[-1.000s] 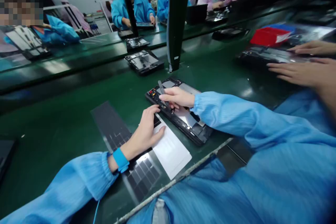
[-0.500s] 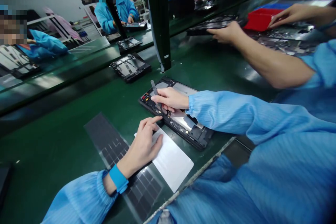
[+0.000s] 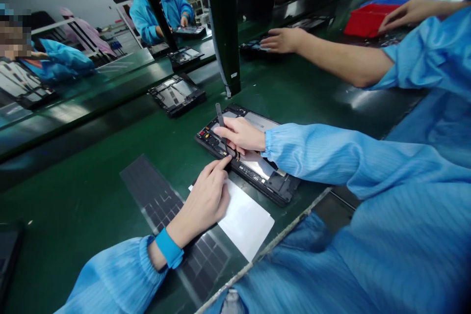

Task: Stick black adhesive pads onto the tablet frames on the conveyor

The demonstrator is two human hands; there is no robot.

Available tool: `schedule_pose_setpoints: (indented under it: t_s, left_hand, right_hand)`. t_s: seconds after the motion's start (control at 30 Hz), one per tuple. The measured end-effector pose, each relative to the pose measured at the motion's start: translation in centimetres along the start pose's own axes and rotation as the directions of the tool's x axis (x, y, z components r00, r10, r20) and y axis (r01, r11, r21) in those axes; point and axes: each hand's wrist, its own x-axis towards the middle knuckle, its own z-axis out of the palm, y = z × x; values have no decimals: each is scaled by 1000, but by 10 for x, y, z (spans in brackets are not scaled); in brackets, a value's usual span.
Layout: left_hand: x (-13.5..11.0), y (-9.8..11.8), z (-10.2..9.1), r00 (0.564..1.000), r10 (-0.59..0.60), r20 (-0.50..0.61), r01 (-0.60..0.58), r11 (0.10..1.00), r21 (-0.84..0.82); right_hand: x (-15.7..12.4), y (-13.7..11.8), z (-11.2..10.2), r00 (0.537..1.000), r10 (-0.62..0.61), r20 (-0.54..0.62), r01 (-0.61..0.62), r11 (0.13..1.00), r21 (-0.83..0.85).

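An opened tablet chassis point(image 3: 274, 184) lies face down on the green bench in front of me. My right hand point(image 3: 241, 135) rests on it and pinches dark tweezers point(image 3: 220, 117), their tips down at the chassis's near edge. My left hand point(image 3: 208, 198) lies on a white sheet point(image 3: 248, 221), its fingers loosely curled and its index finger stretched to the chassis edge beside the tweezer tips. A blue strap point(image 3: 168, 248) circles my left wrist.
A dark gridded mat point(image 3: 154, 191) lies under the sheet. A black post point(image 3: 224, 24) rises behind the chassis. More open chassis point(image 3: 175, 93) sit on the belt. A co-worker's arm point(image 3: 331, 56) reaches across at right, near a red bin point(image 3: 366, 19). Other workers sit opposite.
My left index finger has moved up to the chassis edge by the tweezers. The co-worker's arm has reached further left across the bench. My view has shifted slightly.
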Motion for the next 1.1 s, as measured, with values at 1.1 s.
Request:
schedule_pose_setpoints:
  t_s: [1.1]
  left_hand:
    - [50, -30, -23, 746, -546, 381, 655, 706, -270]
  right_hand:
    - [15, 38, -81, 885, 411, -216, -380, 909, 173]
